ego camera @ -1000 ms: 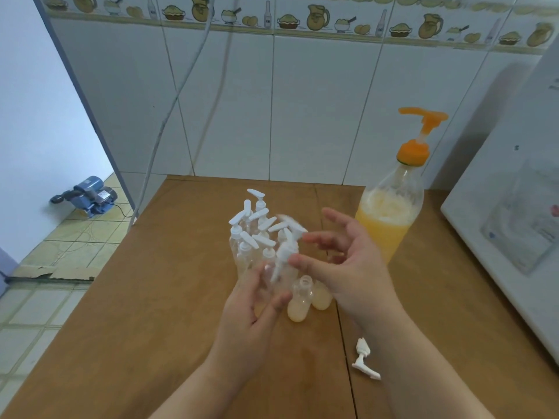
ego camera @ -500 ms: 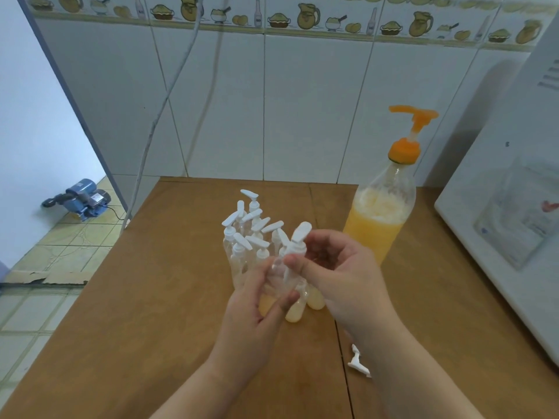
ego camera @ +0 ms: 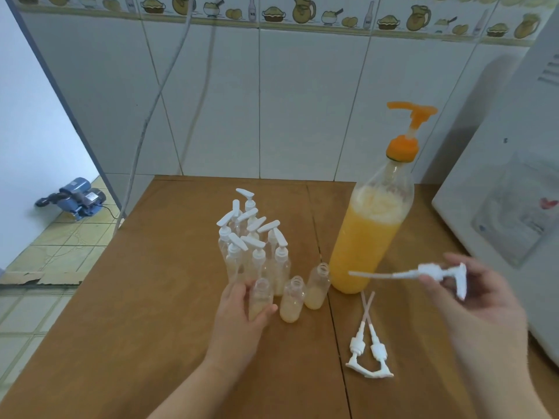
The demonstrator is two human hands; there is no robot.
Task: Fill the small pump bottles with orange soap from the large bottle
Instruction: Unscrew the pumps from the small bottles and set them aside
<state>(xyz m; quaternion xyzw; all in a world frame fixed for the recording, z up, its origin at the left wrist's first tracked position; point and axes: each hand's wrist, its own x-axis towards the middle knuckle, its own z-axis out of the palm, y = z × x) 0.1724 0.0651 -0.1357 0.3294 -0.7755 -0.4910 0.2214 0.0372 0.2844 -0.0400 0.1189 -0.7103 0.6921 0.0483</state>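
Head view: brown wooden counter [ego camera: 157,297]; large clear plastic bottle with orange pump [ego camera: 373,234], mostly full of orange soap, stands right of the cluster. Capped clear small pump bottles [ego camera: 251,252] behind; three uncapped, each part-filled. Left hand [ego camera: 239,309] fingers wrap the nearest open small bottle [ego camera: 260,297]. Right hand [ego camera: 481,297] pinches a white pump head with dip tube [ego camera: 429,273]. Risk: tube may drip; close-packed bottles could tip.

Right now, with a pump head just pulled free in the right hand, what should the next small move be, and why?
Probably lay the white pump head down beside the two pump heads already lying on the table. The right hand pinches it clear of the bottles, while the left hand holds the now uncapped small bottle, so the right hand must be freed for the large bottle.
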